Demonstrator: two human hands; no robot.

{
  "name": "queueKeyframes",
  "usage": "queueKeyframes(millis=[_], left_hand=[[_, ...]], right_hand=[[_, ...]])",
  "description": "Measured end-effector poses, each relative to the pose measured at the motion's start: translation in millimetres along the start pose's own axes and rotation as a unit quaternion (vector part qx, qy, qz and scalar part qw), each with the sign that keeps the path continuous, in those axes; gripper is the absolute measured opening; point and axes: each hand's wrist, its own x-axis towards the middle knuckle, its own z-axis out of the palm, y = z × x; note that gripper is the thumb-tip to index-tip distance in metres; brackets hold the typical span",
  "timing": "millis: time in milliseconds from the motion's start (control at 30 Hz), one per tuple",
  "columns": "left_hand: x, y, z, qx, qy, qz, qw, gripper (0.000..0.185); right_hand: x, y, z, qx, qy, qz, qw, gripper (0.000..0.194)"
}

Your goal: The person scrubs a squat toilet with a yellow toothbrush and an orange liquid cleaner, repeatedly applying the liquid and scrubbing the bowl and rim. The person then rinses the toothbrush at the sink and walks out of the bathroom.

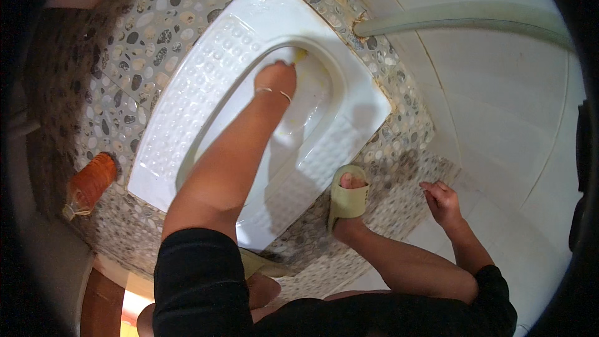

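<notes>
A white ceramic squat toilet point(196, 75) is set in the floor. My left hand point(277, 79), with a thin pale band at the wrist, is down inside its bowl near the rounded far end. The fingers are bent out of sight, so whether they hold anything cannot be told. Yellow patches point(300, 55) mark the bowl just beyond the fingertips and along its inner side. My right hand point(442, 203) hangs over the floor at the right, fingers loosely curled and nothing visible in it.
An orange-red ribbed bottle point(93, 178) lies or leans on the pebble-patterned floor point(140, 42) at the left. A pale hose or pipe point(458, 16) runs from the floor along the tiled wall point(505, 98). My foot in a green slipper point(351, 200) is beside the toilet's right edge.
</notes>
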Motion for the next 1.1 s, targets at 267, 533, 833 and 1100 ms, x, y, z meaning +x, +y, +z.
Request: queueKeyframes(millis=[267, 533, 833, 1100], left_hand=[[-52.8, -33.3, 56.4, 0.044, -0.132, 0.114, 0.984, 0.027], [-42.0, -11.3, 36.3, 0.079, -0.113, 0.077, 0.988, 0.029], [-12.3, -11.2, 5.9, -0.047, 0.001, 0.011, 0.999, 0.037], [-47.6, -6.5, 43.5, 0.032, -0.285, 0.173, 0.942, 0.031]], right_hand=[[0.5, -5.7, 1.2, 0.001, -0.009, -0.012, 1.0, 0.028], [9.6, -10.7, -3.0, -0.006, -0.011, -0.022, 1.0, 0.03], [4.1, -10.4, 1.0, 0.01, -0.023, -0.015, 1.0, 0.03], [15.4, -10.7, -2.3, -0.025, -0.028, -0.043, 0.998, 0.028]])
